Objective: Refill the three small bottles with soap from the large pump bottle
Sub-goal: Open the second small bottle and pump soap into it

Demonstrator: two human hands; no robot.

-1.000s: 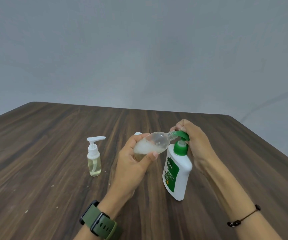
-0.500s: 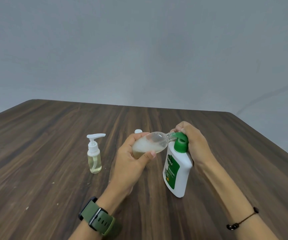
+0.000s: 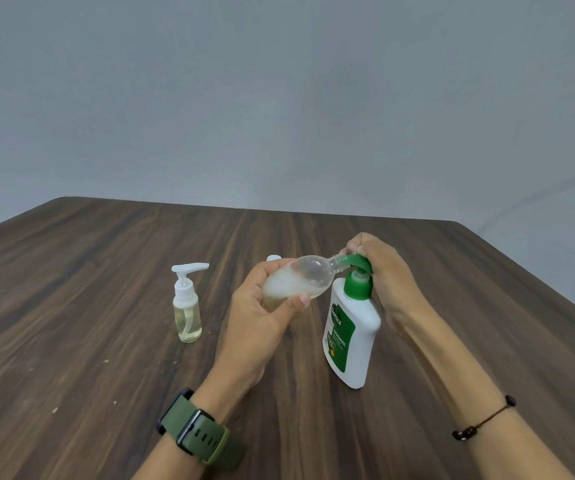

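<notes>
Holding a small clear bottle (image 3: pixel 296 282) tipped on its side, my left hand (image 3: pixel 262 323) has its fingers and thumb closed around the bottle's base end, above the dark wooden table (image 3: pixel 71 306). Cloudy, foamy soap fills the lower part of this bottle, and its open neck points right, meeting the green spout of the large pump bottle (image 3: pixel 352 327). My right hand (image 3: pixel 383 275) is curled over the green pump head from the far right side, fingers closed on top of it. That large bottle is white with a green label and stands tilted on the table, right of centre, leaning toward the left.

To the left, well apart from my hands, 1 small bottle with a white pump (image 3: pixel 187 303) stands upright on the table, holding pale yellow liquid. Just beyond my left hand a small white piece (image 3: pixel 274 258) peeks out; I cannot tell what it is. My left wrist wears a green-strapped watch (image 3: pixel 198 433), and my right wrist a thin dark bracelet (image 3: pixel 483 420).
</notes>
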